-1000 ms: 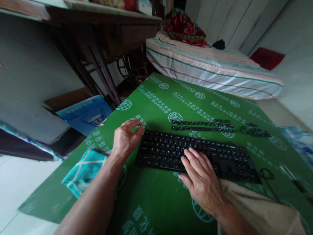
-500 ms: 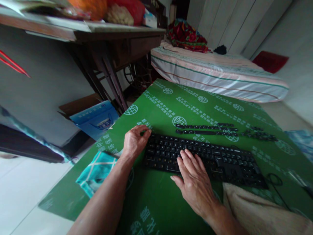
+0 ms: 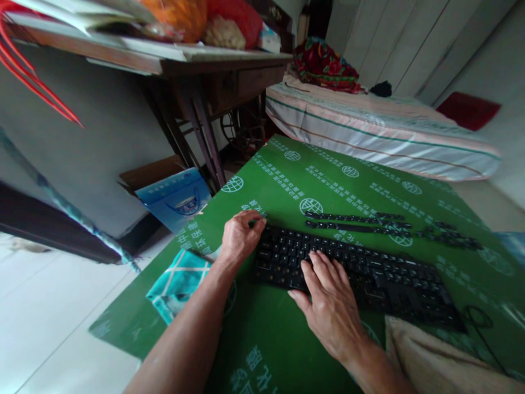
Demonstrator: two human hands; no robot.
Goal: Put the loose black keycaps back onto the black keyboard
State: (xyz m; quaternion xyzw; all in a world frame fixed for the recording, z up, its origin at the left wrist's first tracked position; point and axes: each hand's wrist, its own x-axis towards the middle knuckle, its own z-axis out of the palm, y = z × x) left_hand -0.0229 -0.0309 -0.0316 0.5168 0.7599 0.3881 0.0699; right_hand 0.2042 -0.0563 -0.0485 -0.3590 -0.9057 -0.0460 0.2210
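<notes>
A black keyboard (image 3: 394, 284) lies on the green board. Some of its near-left key places show without caps. My right hand (image 3: 330, 301) rests on its middle with fingers stretched out and thumb apart, over the near rows. At the far left corner of the keyboard is my left hand (image 3: 243, 235), its fingers curled and thumb bent toward the index finger. Whatever those fingertips hold, if anything, is too small to make out. Beyond the keyboard, black keycaps (image 3: 356, 225) lie in two rows, with a looser group of keycaps (image 3: 449, 235) to the right.
A teal checked cloth (image 3: 180, 282) lies left of my left forearm, and a beige cloth (image 3: 426, 350) sits at the near right. The keyboard's cable (image 3: 479, 317) coils at the right. Past the green board (image 3: 262, 169) stand a wooden table (image 3: 246, 68), a blue box (image 3: 176, 200) and a bed (image 3: 381, 137).
The view has shifted a little, so everything appears farther right and slightly lower. Both hands keep nearly the same places on the keyboard.
</notes>
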